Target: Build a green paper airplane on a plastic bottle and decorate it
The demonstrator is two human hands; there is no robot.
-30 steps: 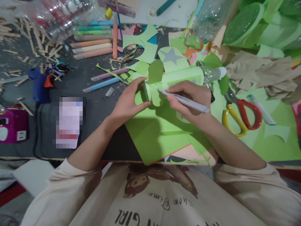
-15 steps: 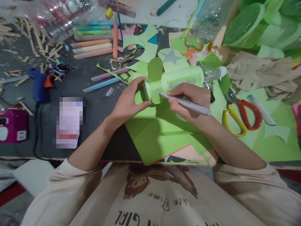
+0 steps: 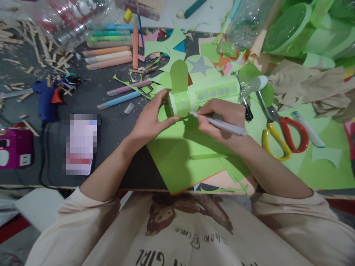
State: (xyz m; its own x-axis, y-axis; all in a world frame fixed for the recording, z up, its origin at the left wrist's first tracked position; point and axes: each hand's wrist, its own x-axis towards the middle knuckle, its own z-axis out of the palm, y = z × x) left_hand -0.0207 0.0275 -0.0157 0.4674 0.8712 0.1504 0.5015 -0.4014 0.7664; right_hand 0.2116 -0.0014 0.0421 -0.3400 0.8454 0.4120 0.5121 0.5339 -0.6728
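Note:
A plastic bottle wrapped in light green paper (image 3: 219,84) lies on its side, its white-capped neck toward the right. My left hand (image 3: 149,120) grips its base end between thumb and fingers. Along the body runs a brighter green strip (image 3: 203,96) with a row of grey dots. A rounded green paper flap (image 3: 179,75) sticks up near the base. In my right hand (image 3: 223,116) is a grey marker (image 3: 229,127), pinched like a pen, its tip at the lower edge of the green band around the base. I cannot tell whether the tip touches.
Scissors (image 3: 285,136) with yellow and red handles lie at right, near crumpled brown paper (image 3: 307,85). Green sheets (image 3: 172,159) spread beneath my hands. At left are a blue glue gun (image 3: 47,99), a phone (image 3: 81,144) and a purple box (image 3: 16,147). Several markers (image 3: 109,59) lie beyond.
The bottle has turned about its long axis, away from me. Its flap has shifted up and left, and the dotted strip shows more fully. Both hands keep their holds.

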